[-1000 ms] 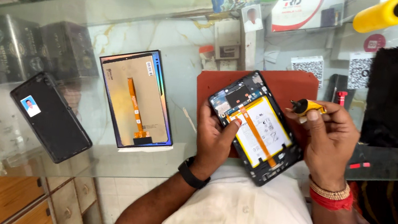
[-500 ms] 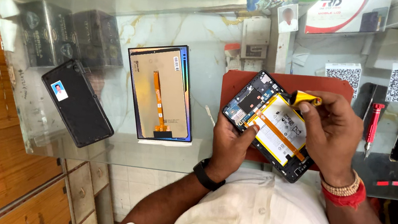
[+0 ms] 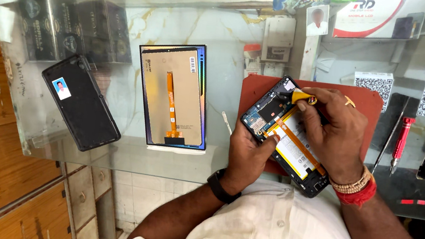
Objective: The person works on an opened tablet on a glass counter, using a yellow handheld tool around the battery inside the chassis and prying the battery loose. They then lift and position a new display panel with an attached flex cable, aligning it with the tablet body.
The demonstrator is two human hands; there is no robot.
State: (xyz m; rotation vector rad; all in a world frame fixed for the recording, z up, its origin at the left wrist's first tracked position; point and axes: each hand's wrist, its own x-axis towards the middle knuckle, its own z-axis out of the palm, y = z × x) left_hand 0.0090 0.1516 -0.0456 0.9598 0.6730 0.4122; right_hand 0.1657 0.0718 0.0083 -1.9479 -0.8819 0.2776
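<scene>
The left hand (image 3: pixel 246 156) curls upward, thumb pressed forward, a band on its wrist. The right hand (image 3: pixel 332 134) arches over, fingertips (image 3: pixel 300 105) pinched together.

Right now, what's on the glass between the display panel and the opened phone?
In the head view, one small pale sliver of a tool lies on the glass counter between the display panel and the opened phone. Otherwise that stretch is bare.
</scene>
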